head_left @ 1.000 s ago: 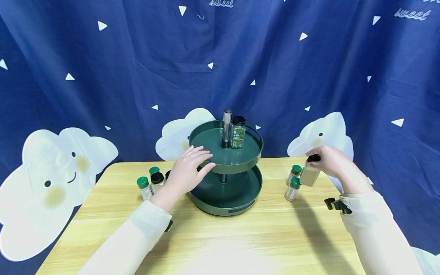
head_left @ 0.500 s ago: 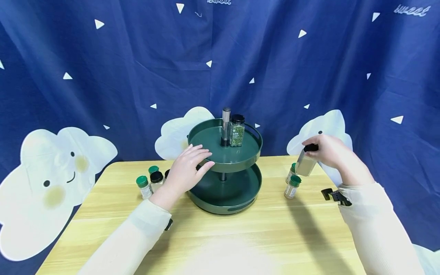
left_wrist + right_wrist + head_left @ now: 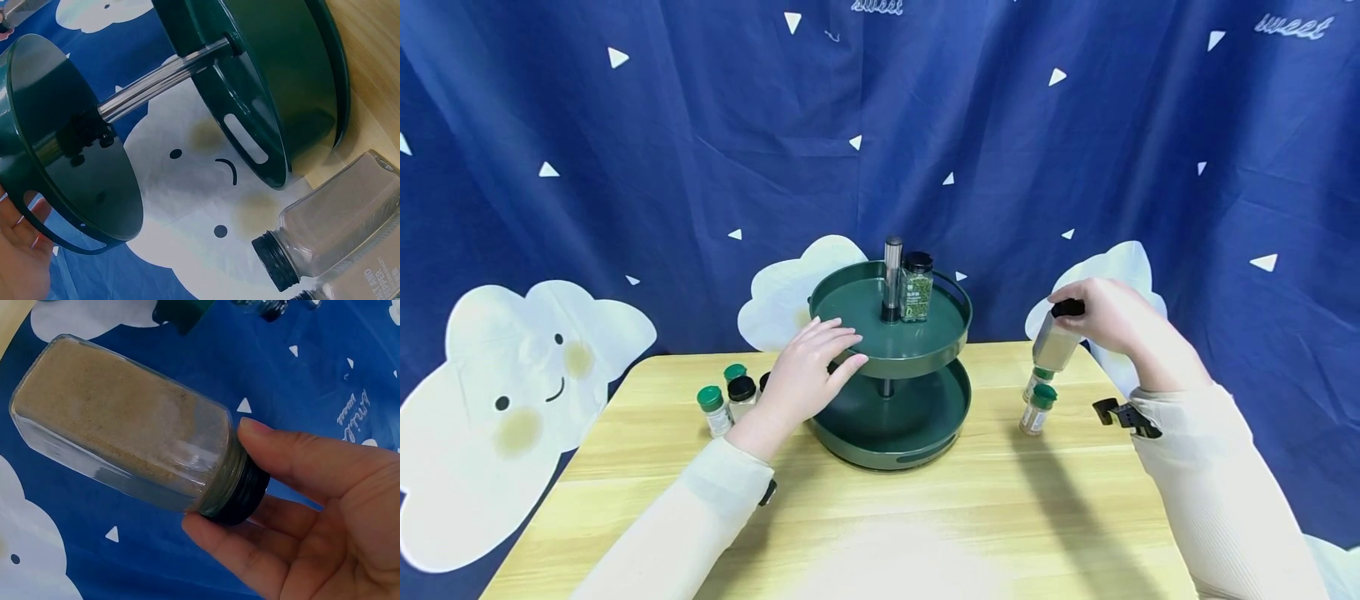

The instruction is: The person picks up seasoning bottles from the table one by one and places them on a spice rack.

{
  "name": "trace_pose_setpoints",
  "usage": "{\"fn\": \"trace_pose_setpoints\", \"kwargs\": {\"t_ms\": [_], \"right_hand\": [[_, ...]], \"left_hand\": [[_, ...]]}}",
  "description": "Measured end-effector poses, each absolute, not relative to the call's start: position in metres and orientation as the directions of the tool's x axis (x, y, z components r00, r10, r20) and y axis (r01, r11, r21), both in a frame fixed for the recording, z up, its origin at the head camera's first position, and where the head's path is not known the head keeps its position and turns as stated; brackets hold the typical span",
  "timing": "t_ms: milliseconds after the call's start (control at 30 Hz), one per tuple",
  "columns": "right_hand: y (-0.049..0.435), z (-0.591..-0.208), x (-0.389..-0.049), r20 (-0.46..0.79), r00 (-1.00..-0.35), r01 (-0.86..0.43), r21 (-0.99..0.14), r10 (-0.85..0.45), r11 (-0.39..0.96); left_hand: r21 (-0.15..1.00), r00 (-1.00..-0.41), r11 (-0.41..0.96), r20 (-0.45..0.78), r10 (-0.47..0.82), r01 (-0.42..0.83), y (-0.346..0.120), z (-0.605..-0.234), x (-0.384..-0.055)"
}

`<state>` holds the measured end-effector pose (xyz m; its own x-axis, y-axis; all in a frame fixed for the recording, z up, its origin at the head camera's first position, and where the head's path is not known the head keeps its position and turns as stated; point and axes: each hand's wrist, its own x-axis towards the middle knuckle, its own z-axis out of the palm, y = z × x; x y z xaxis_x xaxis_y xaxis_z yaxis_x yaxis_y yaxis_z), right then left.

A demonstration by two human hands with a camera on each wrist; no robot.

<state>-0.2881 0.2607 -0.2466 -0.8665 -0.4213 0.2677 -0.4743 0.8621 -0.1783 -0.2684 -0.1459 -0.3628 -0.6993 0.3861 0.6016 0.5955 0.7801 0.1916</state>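
In my right hand (image 3: 1108, 321) a clear spice jar (image 3: 119, 412) of tan powder hangs by its black lid, pinched between thumb and fingers. It is raised off the table and tilted, its base in front of a green-capped bottle (image 3: 1037, 379). My left hand (image 3: 801, 371) has its fingers extended at the left rim of the two-tier green turntable (image 3: 887, 367); the left wrist view shows the fingers by the cut-out handle in the upper tier (image 3: 81, 181). A jar of green herbs (image 3: 917, 292) with a black lid stands on that tier, right of the metal post (image 3: 892, 279).
Left of the turntable stands a group of spice bottles, among them a green-capped one (image 3: 715, 408) and a black-capped one (image 3: 742, 393), partly behind my left hand. Another green-capped bottle (image 3: 1037, 410) stands at the right. A blue curtain (image 3: 880, 125) hangs behind the wooden table (image 3: 985, 500).
My right hand has lifted the powder jar upward and moved it left, towards the turntable. The left hand has stayed at the turntable's rim.
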Motion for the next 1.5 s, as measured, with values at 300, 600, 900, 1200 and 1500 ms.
{"fn": "trace_pose_setpoints", "kwargs": {"t_ms": [300,600,900,1200,1500], "right_hand": [[0.253,-0.237,-0.287,0.309,-0.845,-0.5,-0.171,-0.435,0.849],[0.247,-0.228,-0.289,0.316,-0.84,-0.511,-0.187,-0.442,0.839],[0.24,-0.221,-0.293,0.317,-0.861,-0.472,-0.209,-0.397,0.857],[0.233,-0.215,-0.293,0.365,-0.843,-0.487,-0.201,-0.396,0.85],[0.223,-0.21,-0.292,0.415,-0.818,-0.507,-0.192,-0.398,0.84]], "left_hand": [[0.2,-0.701,0.778,0.602,0.383,0.596,-0.146,-0.363,-0.267],[0.194,-0.702,0.783,0.602,0.381,0.591,-0.147,-0.364,-0.268],[0.21,-0.718,0.788,0.589,0.37,0.578,-0.147,-0.364,-0.267],[0.212,-0.721,0.79,0.587,0.368,0.575,-0.146,-0.363,-0.268],[0.21,-0.721,0.79,0.586,0.37,0.576,-0.145,-0.362,-0.268]]}}
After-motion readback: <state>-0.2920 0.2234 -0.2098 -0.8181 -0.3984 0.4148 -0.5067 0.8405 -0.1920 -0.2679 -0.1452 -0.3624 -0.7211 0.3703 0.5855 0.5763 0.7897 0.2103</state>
